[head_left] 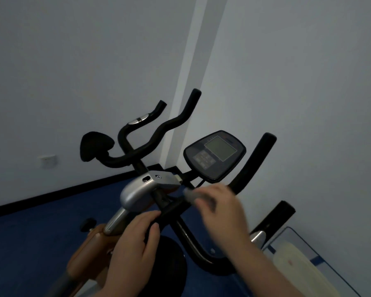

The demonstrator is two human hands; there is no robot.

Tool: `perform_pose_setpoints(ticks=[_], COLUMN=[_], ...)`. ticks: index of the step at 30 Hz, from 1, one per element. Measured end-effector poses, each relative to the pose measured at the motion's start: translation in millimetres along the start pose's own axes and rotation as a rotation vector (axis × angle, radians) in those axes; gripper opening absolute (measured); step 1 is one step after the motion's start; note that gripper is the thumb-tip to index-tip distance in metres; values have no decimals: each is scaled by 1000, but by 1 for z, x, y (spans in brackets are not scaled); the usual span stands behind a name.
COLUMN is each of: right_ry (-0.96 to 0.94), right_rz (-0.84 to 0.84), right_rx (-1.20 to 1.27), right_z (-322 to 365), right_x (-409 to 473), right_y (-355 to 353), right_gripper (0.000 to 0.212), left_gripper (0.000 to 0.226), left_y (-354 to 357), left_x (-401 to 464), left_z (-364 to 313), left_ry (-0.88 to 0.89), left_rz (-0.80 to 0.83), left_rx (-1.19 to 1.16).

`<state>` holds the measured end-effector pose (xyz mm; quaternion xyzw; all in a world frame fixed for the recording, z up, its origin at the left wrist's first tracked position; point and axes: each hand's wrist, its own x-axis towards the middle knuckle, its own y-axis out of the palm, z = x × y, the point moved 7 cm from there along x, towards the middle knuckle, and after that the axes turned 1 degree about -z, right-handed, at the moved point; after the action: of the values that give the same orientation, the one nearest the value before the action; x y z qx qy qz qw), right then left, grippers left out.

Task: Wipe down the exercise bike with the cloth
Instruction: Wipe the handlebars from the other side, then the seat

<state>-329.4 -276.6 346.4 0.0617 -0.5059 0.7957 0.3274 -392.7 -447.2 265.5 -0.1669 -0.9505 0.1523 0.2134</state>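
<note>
The exercise bike fills the middle of the view, with black handlebars [159, 129], a console with a grey screen [215, 156] and a silver stem cover [137, 192]. My left hand [133, 243] grips the black bar just below the stem cover, thumb wrapped over it. Blurred by motion, my right hand [221, 211] sits on the bar under the console and holds a small grey thing [191, 195], which may be the cloth; I cannot tell for sure.
White walls meet in a corner behind the bike, with a wall socket [47, 160] at the left. The floor [41, 232] is blue with a black skirting. A transparent box [304, 264] stands at the lower right beside the right handlebar [257, 163].
</note>
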Motion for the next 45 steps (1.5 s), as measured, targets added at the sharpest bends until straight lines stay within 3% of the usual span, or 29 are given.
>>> perform_pose_setpoints(ticks=[2,4,7,10,13,17,20,25,27,30,32,34,36,40,42,45], right_ry=[26,83,59,-42,-78,57,175,-57,-33,-11,-11,-95,-162,-358,-363,-301], right_rz=[-183,-208,-149,22,168,-80,-101,321,326,38,-25,27,178,409,480,502], right_rx=[-46,-132,-267,-85,121,32,-98,157,241,119,-50,-95,15,-20,-116,-49], right_z=[-12,-14,8,32,32,4,5,47,34,12,15,23,26,10,-13,-26], right_x=[20,30,11,-7,7,35,15,-23,-4,30,28,7,-20,-48,-48,-46], right_y=[-35,-37,9,42,27,-23,2,50,26,-13,-5,20,39,25,12,6], right_gripper=[20,21,23,27,29,28,29,28,27,26,26,26,27,24,24,25], left_gripper=[35,32,32,28,20,37,39,19,21,29,31,31,26,24,28,28], left_y=[-1,0,0,1,0,0,1,2,-1,0,-2,-4,-5,-3,5,9], left_x=[0,-1,-2,-6,-13,-14,-12,-12,-13,-15,-16,-17,-18,-17,-19,-19], left_z=[0,1,3,11,22,24,26,28,27,26,25,23,19,-12,-28,-33], left_ry=[2,-9,-12,-118,-192,-160,-132,-203,-212,-203,-195,-198,-213,-122,-46,-63], left_rz=[-21,-19,-11,-25,-102,-107,-95,-104,-139,-143,-149,-154,-140,-176,-192,-207], left_rx=[6,21,15,-92,-235,-275,-283,-359,-368,-296,-207,-131,-63,151,289,369])
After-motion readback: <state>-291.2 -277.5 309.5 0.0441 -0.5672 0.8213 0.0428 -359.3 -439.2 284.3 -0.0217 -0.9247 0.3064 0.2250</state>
